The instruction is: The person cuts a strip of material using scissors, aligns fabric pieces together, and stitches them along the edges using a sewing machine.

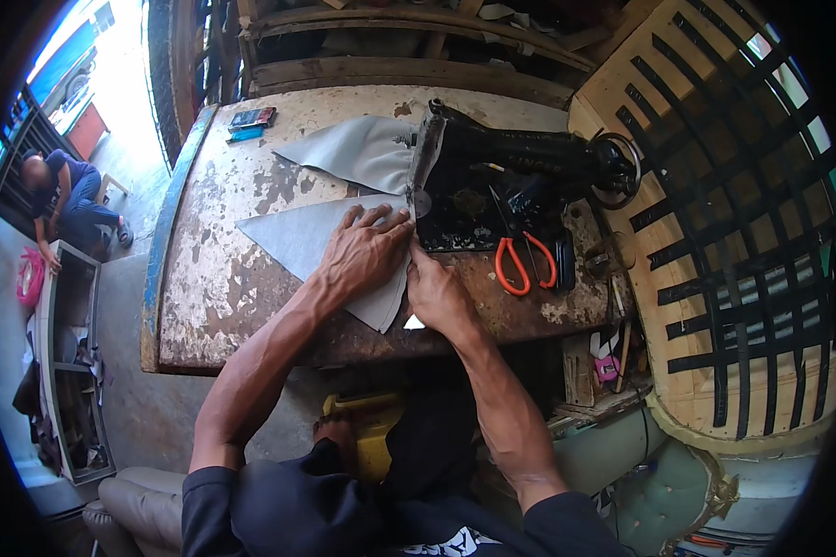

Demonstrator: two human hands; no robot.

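Observation:
A light grey fabric piece lies under the head of a black sewing machine. Its pointed near part spreads toward me, and another grey flap extends behind it on the table. My left hand rests flat on the near part, fingers outstretched beside the needle area. Close by, my right hand has its fingers closed on the fabric's right edge, just in front of the machine's foot. The needle tip is too small to make out. Scissors with orange handles lie on the machine bed, right of my right hand.
The worn, paint-chipped table carries small packs at its far left. A wooden frame with black straps leans at the right. Another person sits at the left beside a cabinet. Below the table is a yellow object.

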